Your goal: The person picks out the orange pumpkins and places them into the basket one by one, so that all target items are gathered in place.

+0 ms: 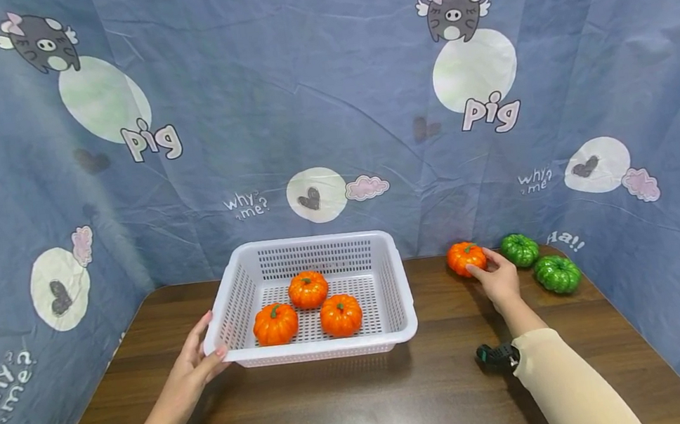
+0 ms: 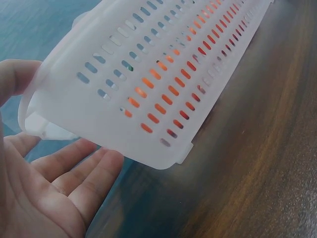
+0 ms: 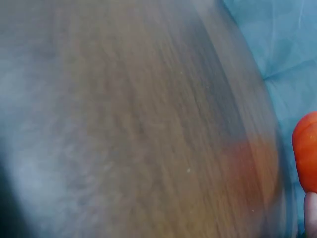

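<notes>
A white plastic basket [image 1: 401,335] with slotted walls holds several small orange pumpkins, among them one at the back [image 1: 308,290]. My left hand [image 1: 185,379] grips its left front corner, thumb and fingers on either side of the rim; the left wrist view shows fingertips against the slotted wall [image 2: 143,99]. On the right, my right hand [image 1: 502,284] pinches another orange pumpkin [image 1: 462,258] between thumb and fingers, near the table's back edge. In the right wrist view only part of that pumpkin [image 3: 307,151] and a fingertip show, with an orange reflection on the wood.
Two green pumpkins, one farther back [image 1: 519,250] and one nearer [image 1: 557,274], sit just right of my right hand. The brown wooden table [image 1: 339,410] meets a blue printed cloth [image 1: 326,100] along its back and sides.
</notes>
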### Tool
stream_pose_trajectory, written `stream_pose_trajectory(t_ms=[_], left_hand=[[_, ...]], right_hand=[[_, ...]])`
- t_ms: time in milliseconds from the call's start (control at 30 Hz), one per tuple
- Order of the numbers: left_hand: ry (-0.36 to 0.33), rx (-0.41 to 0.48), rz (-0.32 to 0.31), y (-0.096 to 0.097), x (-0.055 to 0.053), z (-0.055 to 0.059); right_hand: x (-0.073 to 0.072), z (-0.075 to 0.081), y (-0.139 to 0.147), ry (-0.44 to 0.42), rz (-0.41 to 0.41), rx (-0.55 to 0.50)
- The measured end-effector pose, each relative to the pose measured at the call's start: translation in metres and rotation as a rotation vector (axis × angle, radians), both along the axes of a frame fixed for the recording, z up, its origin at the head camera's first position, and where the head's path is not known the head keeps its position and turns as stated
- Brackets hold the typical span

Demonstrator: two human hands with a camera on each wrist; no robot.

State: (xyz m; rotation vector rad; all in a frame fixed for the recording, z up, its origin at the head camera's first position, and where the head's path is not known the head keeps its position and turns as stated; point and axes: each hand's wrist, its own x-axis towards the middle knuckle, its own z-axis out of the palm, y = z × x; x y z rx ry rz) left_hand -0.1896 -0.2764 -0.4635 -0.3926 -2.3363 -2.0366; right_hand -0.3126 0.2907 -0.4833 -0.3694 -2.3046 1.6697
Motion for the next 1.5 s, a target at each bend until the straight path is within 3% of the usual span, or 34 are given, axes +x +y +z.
stream_pose_trajectory(t_ms=[167, 800, 1500], left_hand=[[0.013, -0.002, 0.005, 0.000, 0.000, 0.000], [-0.003, -0.032, 0.017, 0.000, -0.001, -0.002], [-0.022, -0.040, 0.026, -0.001, -0.001, -0.002]], right_hand=[[0.006, 0.002, 0.002, 0.031, 0.004, -0.032], [0.041, 0.019, 0.002, 0.018, 0.050, -0.009], [0.065, 0.055, -0.006, 0.057, 0.099, 0.068]])
